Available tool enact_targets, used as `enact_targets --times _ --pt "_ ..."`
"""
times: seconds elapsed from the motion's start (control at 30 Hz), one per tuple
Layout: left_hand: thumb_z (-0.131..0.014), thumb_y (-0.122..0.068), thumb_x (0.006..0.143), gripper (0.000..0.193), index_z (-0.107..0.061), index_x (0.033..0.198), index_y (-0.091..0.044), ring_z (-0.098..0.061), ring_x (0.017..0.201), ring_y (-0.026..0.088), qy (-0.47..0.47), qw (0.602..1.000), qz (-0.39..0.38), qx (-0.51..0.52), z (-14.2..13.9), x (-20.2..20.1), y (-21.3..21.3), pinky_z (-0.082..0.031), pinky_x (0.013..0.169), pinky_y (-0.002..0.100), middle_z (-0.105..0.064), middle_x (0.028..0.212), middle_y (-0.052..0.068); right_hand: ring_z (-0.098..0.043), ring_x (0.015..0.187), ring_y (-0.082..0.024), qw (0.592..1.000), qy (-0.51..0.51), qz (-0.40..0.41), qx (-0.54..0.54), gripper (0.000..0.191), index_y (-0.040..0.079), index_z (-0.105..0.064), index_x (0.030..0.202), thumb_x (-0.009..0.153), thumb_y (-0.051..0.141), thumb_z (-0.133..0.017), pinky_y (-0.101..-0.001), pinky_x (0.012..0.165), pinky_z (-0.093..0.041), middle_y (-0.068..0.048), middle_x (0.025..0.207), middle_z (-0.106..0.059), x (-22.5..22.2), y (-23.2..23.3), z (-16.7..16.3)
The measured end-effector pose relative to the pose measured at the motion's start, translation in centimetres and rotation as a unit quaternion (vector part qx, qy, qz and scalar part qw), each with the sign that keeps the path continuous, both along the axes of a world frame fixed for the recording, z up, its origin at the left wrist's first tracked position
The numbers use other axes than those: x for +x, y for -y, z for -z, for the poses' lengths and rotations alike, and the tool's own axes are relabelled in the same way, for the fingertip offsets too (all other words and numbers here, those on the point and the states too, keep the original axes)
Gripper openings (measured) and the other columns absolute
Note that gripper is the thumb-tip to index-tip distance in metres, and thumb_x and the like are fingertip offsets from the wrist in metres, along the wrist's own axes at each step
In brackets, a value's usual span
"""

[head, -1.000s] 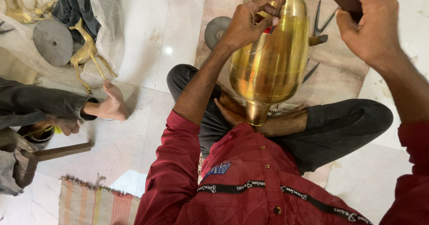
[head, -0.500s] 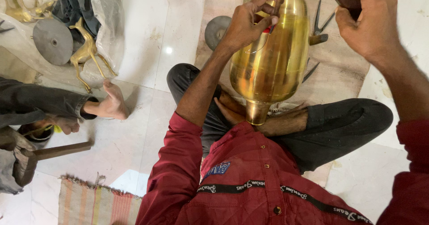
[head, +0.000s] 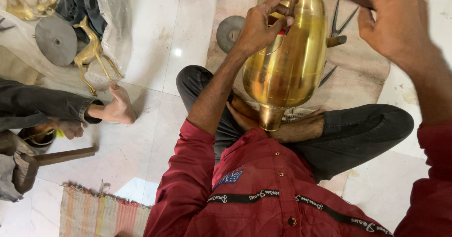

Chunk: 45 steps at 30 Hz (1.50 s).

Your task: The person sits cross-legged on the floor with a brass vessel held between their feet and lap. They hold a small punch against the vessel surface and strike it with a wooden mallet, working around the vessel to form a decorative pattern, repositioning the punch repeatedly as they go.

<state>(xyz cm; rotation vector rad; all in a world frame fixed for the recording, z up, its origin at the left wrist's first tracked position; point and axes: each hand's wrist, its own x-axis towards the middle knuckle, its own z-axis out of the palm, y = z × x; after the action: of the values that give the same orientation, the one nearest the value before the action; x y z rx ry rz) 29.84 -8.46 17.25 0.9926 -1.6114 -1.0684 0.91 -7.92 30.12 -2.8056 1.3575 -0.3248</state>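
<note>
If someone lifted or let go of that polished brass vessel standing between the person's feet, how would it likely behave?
The brass vessel looks metal and rigid, so probably heavy for its size. Its mirror-polished skin may be slippery. It stands on a narrow neck with the wide belly above, so it would likely tip if the left hand steadying it let go.

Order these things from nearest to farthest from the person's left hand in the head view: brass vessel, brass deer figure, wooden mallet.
1. Brass vessel: under the left hand, touching.
2. Brass deer figure: far left, on plastic sheet.
3. Wooden mallet: lower left, on the floor.

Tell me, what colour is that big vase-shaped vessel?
Shiny golden brass vessel; the head view shows it.
</note>
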Motion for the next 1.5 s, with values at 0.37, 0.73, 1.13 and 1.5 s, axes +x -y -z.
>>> enact_targets --times 0.37,0.73,1.13,1.5 --pt "-0.073 -0.01 0.101 0.046 -0.056 0.144 -0.014 -0.082 0.096 0.02 -0.012 1.0 -0.011 0.011 0.4 -0.3 -0.4 -0.069 0.083 0.035 -0.079 0.109 0.01 -0.068 0.087 -0.029 0.988 0.109 -0.066 -0.086 0.043 -0.004 -0.06 0.139 0.098 -0.007 -0.07 -0.0378 0.078 -0.055 -0.021 0.104 -0.065 1.4 -0.7 -1.9" --pt "-0.075 -0.011 0.099 0.045 -0.058 0.141 -0.014 -0.083 0.097 0.021 -0.008 0.999 -0.028 0.026 1.2 -0.5 -0.3 -0.07 0.083 0.037 -0.079 0.109 0.01 -0.067 0.08 -0.028 0.998 0.013 -0.027 -0.054 0.045 0.004 -0.065 0.139 0.094 -0.003 -0.072 -0.0381 0.072 -0.057 -0.018 0.103 -0.066 0.4 0.2 -0.6" --pt "-0.075 -0.015 0.098 0.049 -0.055 0.142 -0.014 -0.083 0.093 0.021 0.009 0.998 -0.051 0.041 0.8 -0.8 -0.7 -0.072 0.077 0.035 -0.079 0.11 0.011 -0.067 0.087 -0.025 0.994 0.071 -0.054 -0.066 0.04 0.0 -0.058 0.135 0.097 -0.004 -0.068 -0.0371 0.082 -0.055 -0.017 0.103 -0.065 1.2 0.3 -1.5" --pt "-0.074 -0.014 0.098 0.048 -0.056 0.143 -0.014 -0.083 0.091 0.019 0.0 0.998 -0.054 0.028 1.0 -0.8 -1.0 -0.07 0.078 0.035 -0.079 0.11 0.012 -0.071 0.084 -0.027 0.986 -0.041 -0.055 -0.152 0.053 0.009 -0.065 0.14 0.089 0.0 -0.077 -0.0406 0.078 -0.059 -0.016 0.103 -0.072 0.6 1.0 -0.1"
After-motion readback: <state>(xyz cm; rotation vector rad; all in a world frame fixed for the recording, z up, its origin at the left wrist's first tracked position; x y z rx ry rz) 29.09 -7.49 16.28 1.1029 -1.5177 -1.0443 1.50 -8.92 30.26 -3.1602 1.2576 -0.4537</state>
